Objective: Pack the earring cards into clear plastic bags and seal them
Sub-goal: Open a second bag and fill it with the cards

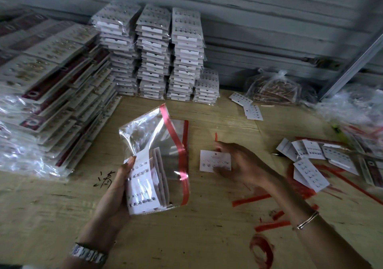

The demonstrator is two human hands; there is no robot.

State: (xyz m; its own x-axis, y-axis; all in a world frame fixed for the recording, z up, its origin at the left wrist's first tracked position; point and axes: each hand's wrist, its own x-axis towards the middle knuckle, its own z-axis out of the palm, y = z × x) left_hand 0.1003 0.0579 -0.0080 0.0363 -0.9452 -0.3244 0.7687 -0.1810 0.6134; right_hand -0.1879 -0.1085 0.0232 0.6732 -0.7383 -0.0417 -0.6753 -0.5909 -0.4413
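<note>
The clear plastic bag with a red adhesive strip along its mouth (145, 132) stands upright above the tabletop (196, 237), held at its lower left corner. Several white earring cards studded with small stones (141, 186) sit inside it, fanned and leaning toward the open side.

My left hand (118, 188) grips bag and cards together, the thumb pressing the front film against the top card. My right hand (240, 161) pinches one more white earring card (209, 161) by its right edge, just beside the bag's mouth and apart from it. A thin red sliver shows above those fingers; I cannot tell whether they hold it.

The step in hand, as I judge it, is sliding this card in. To do it well, I present the card's narrow edge to the mouth, behind the red strip. My left thumb eases so the film opens, and I square the fan before sealing, so that no corner snags the adhesive.

- Right: a loose heap of unpacked white cards (308, 156).
- Foreground: peeled red liner strips (251, 199).
- Rear: tall stacks of bagged white cards (153, 57).
</note>
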